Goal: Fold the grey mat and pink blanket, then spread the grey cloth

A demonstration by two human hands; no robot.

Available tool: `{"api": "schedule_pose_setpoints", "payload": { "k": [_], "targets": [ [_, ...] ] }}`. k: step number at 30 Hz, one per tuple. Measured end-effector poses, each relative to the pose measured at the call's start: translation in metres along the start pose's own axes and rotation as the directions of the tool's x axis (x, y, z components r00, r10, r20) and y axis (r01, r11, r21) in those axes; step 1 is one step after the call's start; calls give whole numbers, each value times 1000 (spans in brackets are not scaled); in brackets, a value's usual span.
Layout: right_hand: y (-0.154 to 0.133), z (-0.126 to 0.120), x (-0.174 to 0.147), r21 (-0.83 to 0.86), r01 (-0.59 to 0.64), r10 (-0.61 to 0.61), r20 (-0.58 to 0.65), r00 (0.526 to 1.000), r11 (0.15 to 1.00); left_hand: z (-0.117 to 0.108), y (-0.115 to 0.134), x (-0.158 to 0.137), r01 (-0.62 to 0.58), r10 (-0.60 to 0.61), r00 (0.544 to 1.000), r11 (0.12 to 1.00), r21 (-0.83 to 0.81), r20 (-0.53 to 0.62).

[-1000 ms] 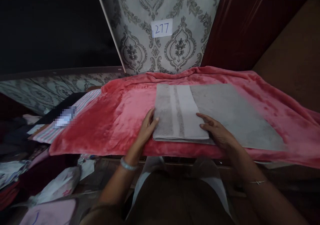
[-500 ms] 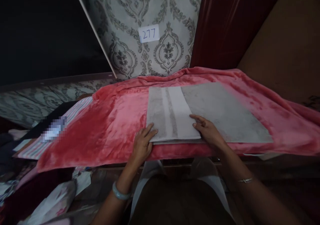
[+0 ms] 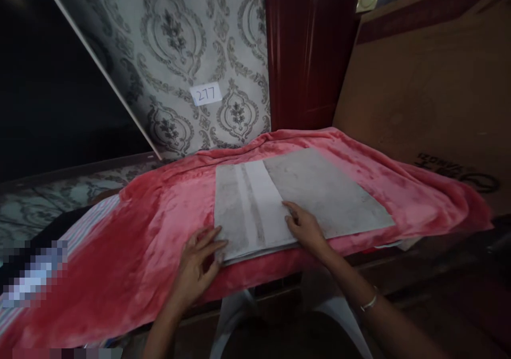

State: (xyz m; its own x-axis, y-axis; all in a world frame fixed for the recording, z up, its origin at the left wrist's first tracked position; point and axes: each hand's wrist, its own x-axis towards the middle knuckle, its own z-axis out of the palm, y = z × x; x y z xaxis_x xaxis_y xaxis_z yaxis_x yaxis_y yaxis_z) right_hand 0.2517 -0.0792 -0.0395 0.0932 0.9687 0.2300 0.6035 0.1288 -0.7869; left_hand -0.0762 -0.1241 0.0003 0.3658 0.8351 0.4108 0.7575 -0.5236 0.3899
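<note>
A grey towel [image 3: 331,194] with pale bands lies on a pink plush blanket [image 3: 175,205]. Its left part is folded over to the right, so a whitish band [image 3: 265,199] runs along the fold-over's edge. My left hand [image 3: 197,263] is at the near left corner of the folded part, fingers spread and the fingertips touching the cloth. My right hand [image 3: 305,228] rests at the right edge of the whitish band, index finger stretched out, thumb apart from it and the other fingers curled. Neither hand visibly grips the fabric.
Behind the blanket stands a patterned wall with a paper label [image 3: 206,93] reading 277. A large dark screen [image 3: 59,93] is at the left, a dark red door panel [image 3: 305,56] at the back, and a big cardboard box [image 3: 415,93] at the right. Striped cloth [image 3: 93,215] lies left.
The view has turned right, bringing more of the cardboard box into sight. My left hand has drawn slightly away from the towel's corner. My right hand stays by the whitish band.
</note>
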Motion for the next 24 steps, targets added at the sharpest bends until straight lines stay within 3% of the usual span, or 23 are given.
{"api": "schedule_pose_setpoints", "payload": {
  "k": [3, 5, 9, 11, 15, 24],
  "targets": [
    [-4, -7, -1, -201, 15, 4, 96, 995, 980, -6, 5, 24, 12, -12, 994, 1000, 6, -109],
    [-11, -15, 0, -321, 58, -15, 135, 991, 945, 1, 8, 44, -10, 11, 994, 1000, 14, -111],
    [-27, -19, 2, -418, 269, -263, 75, 962, 867, 35, 8, 83, -46, 44, 998, 998, 49, 41],
    [-29, -10, 0, -409, 373, -352, 129, 927, 833, 52, 5, 99, -27, 20, 992, 998, 54, 124],
    [-19, 15, -11, -396, 439, -327, 321, 889, 806, 72, -4, 127, 20, -45, 959, 996, 91, 279],
    [-13, 20, -19, -388, 418, -321, 293, 901, 821, 99, -14, 208, 114, -124, 940, 992, 50, 319]
  ]
}}
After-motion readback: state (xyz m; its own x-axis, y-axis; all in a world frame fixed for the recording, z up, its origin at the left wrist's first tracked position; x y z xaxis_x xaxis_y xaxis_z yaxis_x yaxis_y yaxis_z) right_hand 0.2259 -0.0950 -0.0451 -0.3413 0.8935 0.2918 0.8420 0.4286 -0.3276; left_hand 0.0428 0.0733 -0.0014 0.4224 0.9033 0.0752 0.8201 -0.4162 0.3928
